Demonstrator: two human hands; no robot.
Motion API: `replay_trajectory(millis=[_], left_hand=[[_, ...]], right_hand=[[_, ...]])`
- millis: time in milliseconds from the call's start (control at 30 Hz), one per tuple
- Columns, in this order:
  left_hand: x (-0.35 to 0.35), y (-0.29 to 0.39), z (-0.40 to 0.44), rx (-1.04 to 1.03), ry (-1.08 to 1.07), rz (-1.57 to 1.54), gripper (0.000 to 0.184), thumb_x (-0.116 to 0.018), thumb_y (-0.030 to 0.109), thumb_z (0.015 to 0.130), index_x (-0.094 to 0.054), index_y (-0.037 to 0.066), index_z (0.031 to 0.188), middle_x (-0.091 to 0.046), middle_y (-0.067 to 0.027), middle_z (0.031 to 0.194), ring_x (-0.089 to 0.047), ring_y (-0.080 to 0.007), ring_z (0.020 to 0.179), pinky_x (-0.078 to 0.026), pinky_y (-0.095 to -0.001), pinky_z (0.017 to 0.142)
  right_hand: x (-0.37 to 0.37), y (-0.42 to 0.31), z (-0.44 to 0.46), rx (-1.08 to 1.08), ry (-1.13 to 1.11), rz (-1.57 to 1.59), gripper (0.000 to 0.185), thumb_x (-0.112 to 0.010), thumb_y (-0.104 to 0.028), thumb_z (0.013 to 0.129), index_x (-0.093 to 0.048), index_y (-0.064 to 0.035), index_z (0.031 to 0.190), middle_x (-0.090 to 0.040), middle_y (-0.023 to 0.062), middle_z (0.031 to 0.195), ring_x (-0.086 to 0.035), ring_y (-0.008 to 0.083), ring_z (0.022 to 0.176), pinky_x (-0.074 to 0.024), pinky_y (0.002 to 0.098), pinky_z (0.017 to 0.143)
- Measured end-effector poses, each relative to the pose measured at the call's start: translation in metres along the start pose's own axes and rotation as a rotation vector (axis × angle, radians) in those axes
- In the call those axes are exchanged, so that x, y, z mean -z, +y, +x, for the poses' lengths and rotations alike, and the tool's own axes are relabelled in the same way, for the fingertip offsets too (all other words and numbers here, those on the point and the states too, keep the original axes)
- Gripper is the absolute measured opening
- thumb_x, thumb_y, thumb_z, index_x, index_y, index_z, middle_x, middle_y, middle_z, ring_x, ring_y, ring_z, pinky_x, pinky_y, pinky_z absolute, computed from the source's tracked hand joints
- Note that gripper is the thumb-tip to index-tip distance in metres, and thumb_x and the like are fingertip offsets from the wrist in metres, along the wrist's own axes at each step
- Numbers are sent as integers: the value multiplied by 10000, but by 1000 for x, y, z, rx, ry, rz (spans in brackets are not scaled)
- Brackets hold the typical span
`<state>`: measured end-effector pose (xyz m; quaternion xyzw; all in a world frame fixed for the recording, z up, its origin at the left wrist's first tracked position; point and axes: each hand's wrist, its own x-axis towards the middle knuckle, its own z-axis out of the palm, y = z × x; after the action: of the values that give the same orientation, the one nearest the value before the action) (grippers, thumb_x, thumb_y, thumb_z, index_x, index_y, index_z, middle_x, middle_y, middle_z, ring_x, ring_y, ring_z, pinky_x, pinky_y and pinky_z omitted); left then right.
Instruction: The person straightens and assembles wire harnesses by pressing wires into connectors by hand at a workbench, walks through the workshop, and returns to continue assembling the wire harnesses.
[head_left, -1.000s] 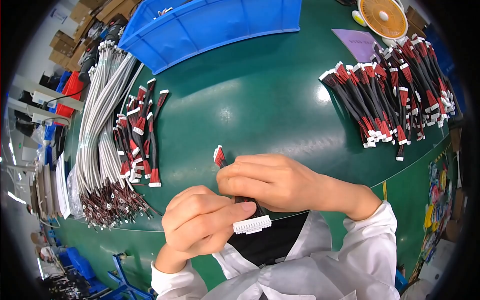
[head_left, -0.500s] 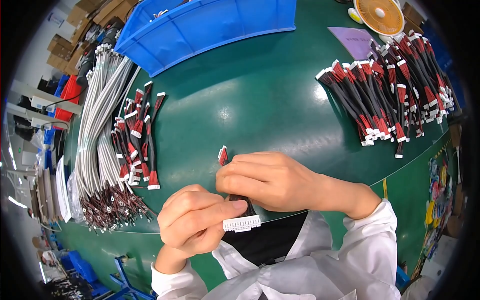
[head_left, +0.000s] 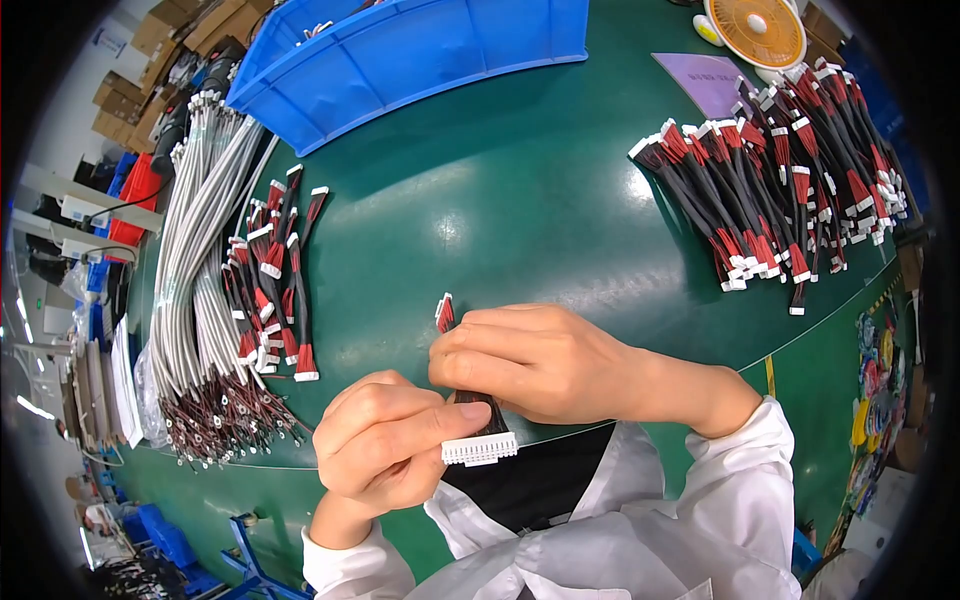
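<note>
Both hands hold one short wire harness near the table's front edge. Its wide white connector [head_left: 480, 449] faces me, with dark wires running up from it. My left hand [head_left: 385, 440] is closed, with the thumb pressed on the wires just behind that connector. Higher up, my right hand [head_left: 535, 362] wraps round the middle of the harness, and its palm side is hidden. Beyond the right fingers sticks out the harness's far end [head_left: 445, 313], with red and black wires and a small white connector.
A pile of red and black harnesses [head_left: 735, 205] lies at the right, a smaller pile [head_left: 268, 270] at the left. Beside that stretches a bundle of long grey cables [head_left: 190, 270]. A blue bin [head_left: 420, 70], a purple sheet [head_left: 700, 82] and an orange fan [head_left: 758, 28] stand at the back.
The wide connector and both hands sit very slightly further left in view. The grip of both hands on the harness looks the same.
</note>
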<state>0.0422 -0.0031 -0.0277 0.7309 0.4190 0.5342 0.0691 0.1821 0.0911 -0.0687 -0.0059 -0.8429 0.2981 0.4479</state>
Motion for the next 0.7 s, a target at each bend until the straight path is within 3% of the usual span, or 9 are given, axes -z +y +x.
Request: replay_trajectory(millis=[467,533,633,700], left_hand=[[1,0,0,17,-8,-22,328,-573,-139,546,-667,0,827,-624,-67,734,-557,-151,549,-407,-254,432],[2,1,2,56,-33,-68,326,-566,-130,545,-671,0,824,-626,-74,738,-564,-165,552,-424,-268,453],[-1,-3,3,57,-6,-139,293,-652,-94,651,-637,-10,931,-628,-81,737,-565,-181,549,-438,-271,477],[2,-9,-5,160,-29,-222,318,-687,-34,726,-572,-18,1022,-581,-58,697,-519,-149,540,-404,-254,466]], right_hand=[[3,-2,1,10,-10,-13,179,-632,-31,667,-551,-20,826,-562,59,804,-551,204,619,-435,300,502],[7,-7,3,-67,-83,-8,166,-584,2,702,-522,-24,854,-525,75,777,-564,250,677,-468,341,594],[8,-8,5,-108,-25,97,224,-581,53,675,-539,-10,886,-561,88,806,-582,269,708,-484,350,640],[13,-6,3,-151,-58,145,260,-599,77,678,-544,12,924,-596,135,851,-607,302,751,-504,374,680]])
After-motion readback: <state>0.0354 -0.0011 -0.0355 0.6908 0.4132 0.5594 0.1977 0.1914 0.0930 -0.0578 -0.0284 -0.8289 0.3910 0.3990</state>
